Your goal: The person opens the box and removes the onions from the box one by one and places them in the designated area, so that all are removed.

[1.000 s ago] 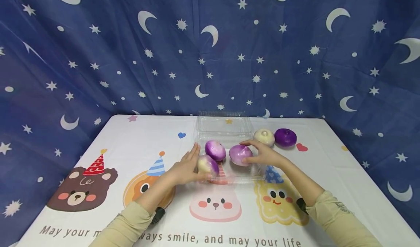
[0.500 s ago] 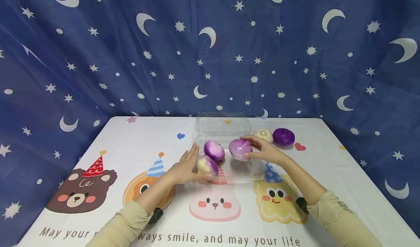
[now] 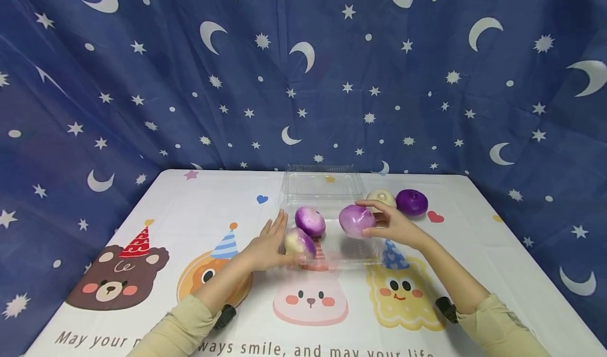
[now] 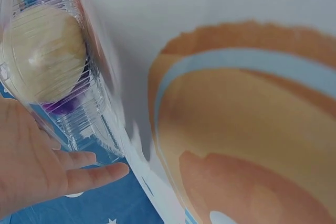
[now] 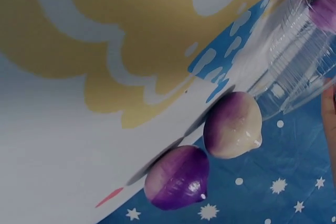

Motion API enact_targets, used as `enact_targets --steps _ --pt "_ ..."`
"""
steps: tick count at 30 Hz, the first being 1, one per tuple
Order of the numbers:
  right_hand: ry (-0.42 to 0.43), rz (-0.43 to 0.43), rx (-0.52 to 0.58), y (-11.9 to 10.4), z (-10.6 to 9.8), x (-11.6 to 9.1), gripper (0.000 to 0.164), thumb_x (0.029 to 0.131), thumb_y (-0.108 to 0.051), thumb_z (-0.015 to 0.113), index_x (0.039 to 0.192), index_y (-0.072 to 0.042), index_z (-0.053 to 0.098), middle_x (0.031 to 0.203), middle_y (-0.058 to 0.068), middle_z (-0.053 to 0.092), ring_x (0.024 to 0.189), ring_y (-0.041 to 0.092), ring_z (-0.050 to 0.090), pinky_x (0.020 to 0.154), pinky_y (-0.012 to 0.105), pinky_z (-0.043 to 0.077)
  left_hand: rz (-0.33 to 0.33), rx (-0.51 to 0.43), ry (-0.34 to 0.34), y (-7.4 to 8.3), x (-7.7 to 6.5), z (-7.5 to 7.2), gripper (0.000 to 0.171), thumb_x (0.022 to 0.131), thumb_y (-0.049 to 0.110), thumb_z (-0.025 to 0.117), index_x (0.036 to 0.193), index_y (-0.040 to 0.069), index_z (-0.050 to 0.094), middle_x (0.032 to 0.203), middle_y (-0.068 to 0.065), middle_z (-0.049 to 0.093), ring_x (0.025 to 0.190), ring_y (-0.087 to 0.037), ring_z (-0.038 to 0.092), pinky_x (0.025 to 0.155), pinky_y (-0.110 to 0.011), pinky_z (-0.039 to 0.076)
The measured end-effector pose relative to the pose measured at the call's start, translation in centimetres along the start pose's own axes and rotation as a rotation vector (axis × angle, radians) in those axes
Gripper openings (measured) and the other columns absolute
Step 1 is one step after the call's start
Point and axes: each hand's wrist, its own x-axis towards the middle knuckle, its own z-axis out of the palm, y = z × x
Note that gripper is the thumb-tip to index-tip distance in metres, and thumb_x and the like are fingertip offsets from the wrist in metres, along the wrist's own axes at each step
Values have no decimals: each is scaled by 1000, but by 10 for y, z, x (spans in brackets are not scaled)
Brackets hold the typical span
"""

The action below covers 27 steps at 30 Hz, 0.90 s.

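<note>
A clear plastic clamshell box (image 3: 339,261) lies open on the table with its lid (image 3: 322,184) folded back. My right hand (image 3: 398,226) holds a light purple onion (image 3: 355,221) between thumb and fingers, over the right half of the box. Two onions sit in the left half: a purple-and-white one (image 3: 310,221) behind and a cream-and-purple one (image 3: 299,242) in front. Along the box's left side rests my left hand (image 3: 266,249), fingers extended. In the left wrist view, the cream-and-purple onion (image 4: 44,53) shows through the ribbed wall beside that hand (image 4: 31,156).
Outside the box, at its back right, a cream onion (image 3: 380,196) and a dark purple onion (image 3: 412,202) stand side by side. The white tablecloth (image 3: 223,188) carries cartoon prints. A blue star-and-moon curtain (image 3: 265,72) hangs behind the table.
The light purple onion in my right hand has shifted slightly to the right over the box. My left hand has stayed at the box's left side.
</note>
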Motion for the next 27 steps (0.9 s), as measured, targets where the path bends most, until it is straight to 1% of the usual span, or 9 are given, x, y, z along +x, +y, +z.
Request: enact_targets --steps 4,6,8,12,13,15,20,24,27 --pt "21 1 1 1 -4 -7 62 82 -10 72 137 -3 44 139 23 38 115 45 53 87 28 54 -2 1 3 0 1 1 113 78 63 63 151 3 3 159 -11 -6 143 -46 4 98 -70 32" --pt "33 -3 1 2 -6 -11 62 82 -8 72 137 -2 44 138 24 38 114 43 54 88 29 54 -2 -4 8 0 1 1 113 78 62 64 151 3 3 159 -11 -6 143 -47 5 98 -71 32" --pt "42 -11 -6 3 -9 -15 62 82 -7 72 136 -1 43 138 23 39 114 32 56 89 28 53 -4 -6 11 0 2 1 112 78 61 65 151 2 3 159 -11 -5 143 -47 6 97 -72 31" --pt "45 -35 -12 4 -12 -22 62 82 -6 71 137 -1 42 138 23 40 111 3 54 89 18 50 -7 -2 14 -1 2 2 112 78 60 65 151 2 3 159 -12 -4 143 -47 6 97 -72 32" --pt "44 -42 -15 4 -13 -23 62 82 -5 71 137 -1 42 137 24 40 109 -3 52 89 17 49 -8 0 13 -1 2 2 112 78 60 65 151 2 4 159 -12 -4 143 -47 6 97 -72 31" --pt "49 -59 -29 4 -15 -27 62 82 -5 71 137 1 42 136 25 41 108 -8 50 88 14 48 -8 4 13 -1 1 2 112 78 61 64 151 2 4 159 -12 -4 143 -47 6 97 -72 31" --pt "71 -49 -64 4 -24 -34 60 80 -3 72 133 4 45 129 28 46 103 -10 52 85 14 50 -7 2 4 0 0 -1 114 77 65 63 151 2 3 159 -12 -5 143 -46 5 98 -71 31" --pt "80 -21 -46 5 -31 -36 59 81 -3 71 133 5 44 131 29 44 104 -10 52 85 16 51 -12 0 4 1 -2 -2 114 77 65 63 151 2 3 159 -12 -6 143 -46 4 98 -71 31" --pt "108 3 -62 7 -37 -40 59 81 -4 71 133 4 44 131 27 44 103 -12 51 84 15 50 -3 -5 8 1 -2 -1 114 77 64 63 151 2 3 159 -12 -6 143 -47 4 98 -71 31"
